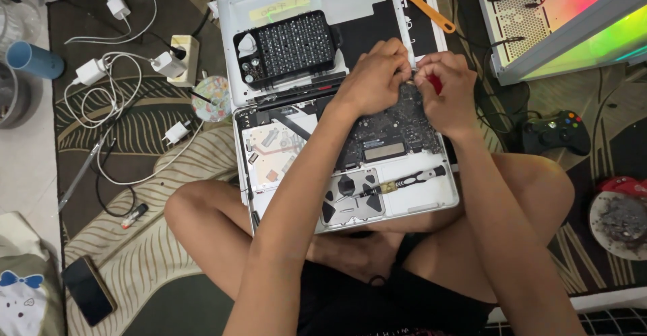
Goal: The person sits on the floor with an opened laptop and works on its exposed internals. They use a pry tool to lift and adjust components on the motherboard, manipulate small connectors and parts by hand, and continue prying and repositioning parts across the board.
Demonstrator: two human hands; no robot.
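Opened laptop [404, 194] on lap, under both hands [411, 83]

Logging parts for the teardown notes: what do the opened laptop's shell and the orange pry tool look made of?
Laptop shell: likely aluminium, matte silver, going by its even pale grey sheen and thin rigid edges.
Orange pry tool: probably plastic; solid uniform colour, no metallic glint.
Neither is certain from the look alone.

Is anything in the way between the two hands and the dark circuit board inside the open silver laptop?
Nothing visible is. The left hand and right hand are already together right over the top edge of the dark circuit board in the opened silver laptop. The black screwdriver lies lower down, apart from them.
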